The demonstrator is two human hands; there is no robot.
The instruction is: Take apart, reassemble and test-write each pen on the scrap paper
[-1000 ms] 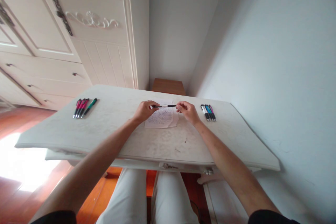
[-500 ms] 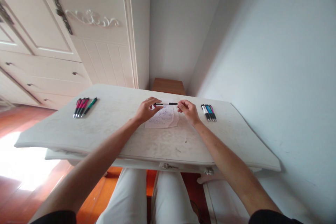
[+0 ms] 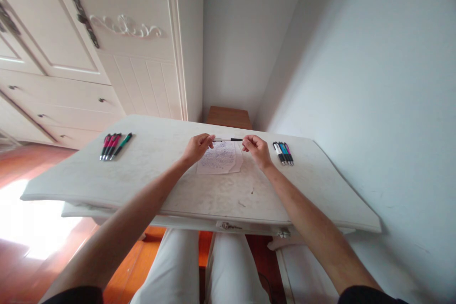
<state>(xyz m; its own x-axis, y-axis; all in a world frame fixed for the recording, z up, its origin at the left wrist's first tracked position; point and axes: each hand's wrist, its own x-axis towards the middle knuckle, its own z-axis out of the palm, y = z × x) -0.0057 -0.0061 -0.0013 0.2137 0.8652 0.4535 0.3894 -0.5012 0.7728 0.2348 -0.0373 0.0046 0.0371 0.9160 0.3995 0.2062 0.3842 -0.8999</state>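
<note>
Between my two hands a white pen with a black grip [image 3: 235, 139] is held level above the far part of the desk. My left hand [image 3: 198, 147] is closed, thumb and fingers pinching the pen's left end, where the clip shows. The fingers of my right hand [image 3: 256, 149] are closed on the tip at the other end, which they hide. Under the pen lies a sheet of paper [image 3: 217, 161] covered with scribbles.
Several pens, pink ones [image 3: 112, 146] and a green one [image 3: 122, 146], lie at the desk's left. More pens, white, blue and purple [image 3: 283, 153], lie in a row on the right. The white desk [image 3: 142, 185] stands by a wall [image 3: 374, 104] and a wardrobe [image 3: 142, 76].
My left hand's fingers have closed in on the pen's left end; before, they were spread apart around it. The right hand has shifted very slightly right.
</note>
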